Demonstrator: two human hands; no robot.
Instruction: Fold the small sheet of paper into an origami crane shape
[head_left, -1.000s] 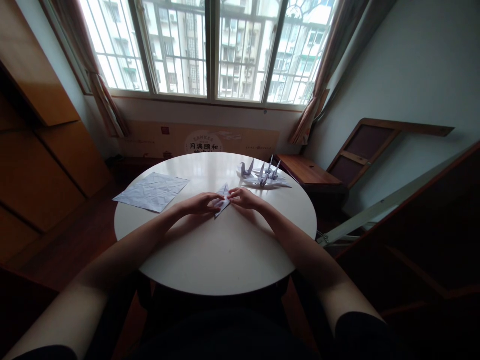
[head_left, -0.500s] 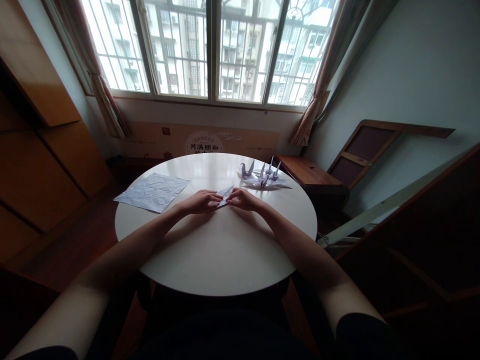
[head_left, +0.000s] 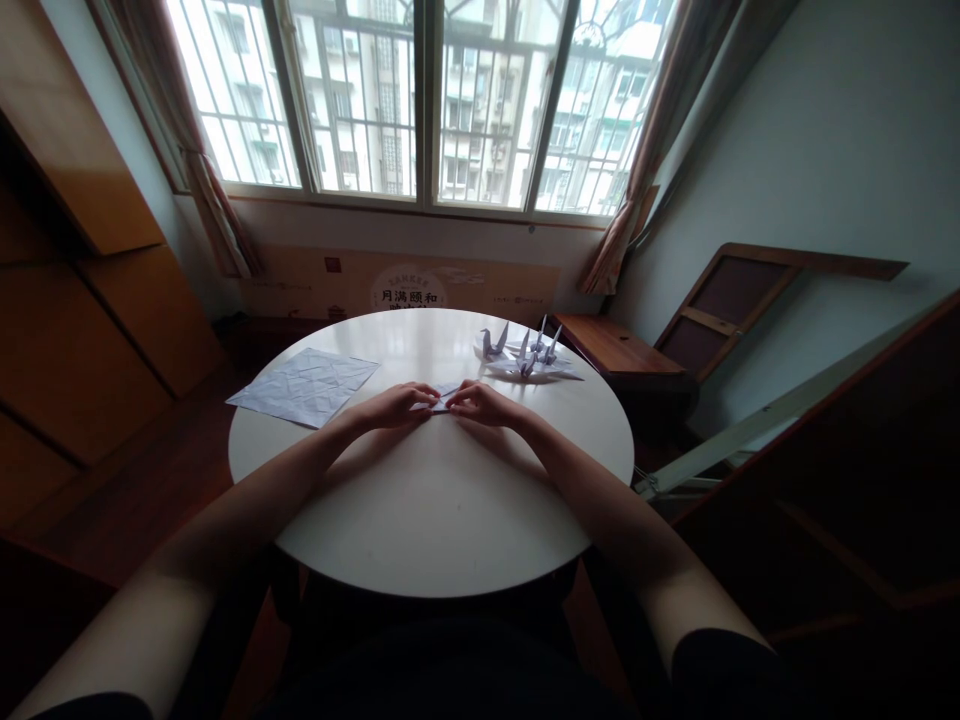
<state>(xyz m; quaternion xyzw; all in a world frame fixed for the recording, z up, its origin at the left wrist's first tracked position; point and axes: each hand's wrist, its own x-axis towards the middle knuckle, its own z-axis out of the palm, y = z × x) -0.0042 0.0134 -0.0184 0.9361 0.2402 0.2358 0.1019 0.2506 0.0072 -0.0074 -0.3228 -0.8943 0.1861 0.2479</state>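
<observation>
A small folded piece of pale paper (head_left: 444, 396) lies low over the round white table (head_left: 435, 500), mostly hidden between my hands. My left hand (head_left: 395, 405) pinches its left side with curled fingers. My right hand (head_left: 481, 401) pinches its right side, fingers closed on it. Both hands meet near the table's middle, a little toward the far side.
A creased flat sheet of paper (head_left: 306, 383) lies at the table's left. Several folded paper cranes (head_left: 525, 354) stand at the far right of the table. A low wooden bench (head_left: 611, 345) sits beyond the right edge, a window behind.
The folded paper, earlier standing up as a pointed shape between my hands, has been pressed down flatter. My hands have closed together over it.
</observation>
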